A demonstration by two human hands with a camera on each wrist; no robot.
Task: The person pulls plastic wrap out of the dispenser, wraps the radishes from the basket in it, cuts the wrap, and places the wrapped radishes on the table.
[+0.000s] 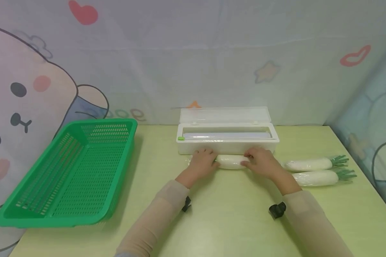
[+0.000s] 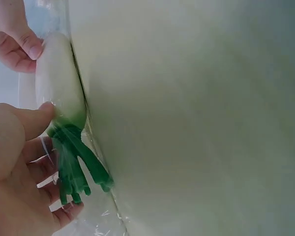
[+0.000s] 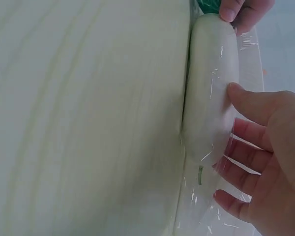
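A white radish with green stems lies crosswise in clear plastic film, close in front of a white cling film box. My left hand holds its stem end, thumb on the white root and fingers around the stems. At the opposite, rounded end, my right hand grips the root, thumb on top and fingers on the film along its far side. Film spreads out past both ends of the radish. In the head view my left hand hides the stems.
The box's lid stands raised, showing the film roll and a green cutter slider. Two film-wrapped radishes, one behind and one in front, lie at the right. A green basket stands at the left.
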